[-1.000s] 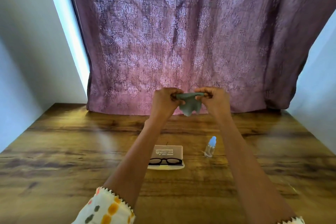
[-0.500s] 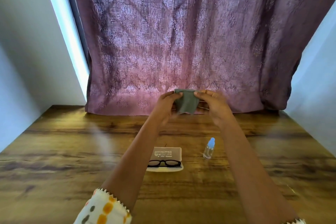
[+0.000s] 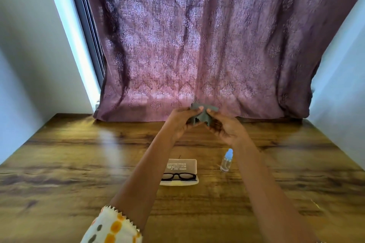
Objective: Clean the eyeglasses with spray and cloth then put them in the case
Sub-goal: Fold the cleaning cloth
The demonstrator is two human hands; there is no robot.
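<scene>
Eyeglasses (image 3: 178, 176) lie crosswise (lenses toward camera) in open case (image 3: 182, 165).

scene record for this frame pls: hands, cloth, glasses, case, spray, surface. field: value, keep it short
left hand: raised above the table, gripping the cloth
right hand: raised, gripping the cloth's other side
cloth: grey-green, bunched between both hands, off the table
eyeglasses: black frame, lying in the open case
case: beige, lid open, printed text inside the lid
spray bottle: clear, light blue cap, upright, right of the case, apart from it
table: wood grain
curtain: purple, patterned, behind the table
</scene>
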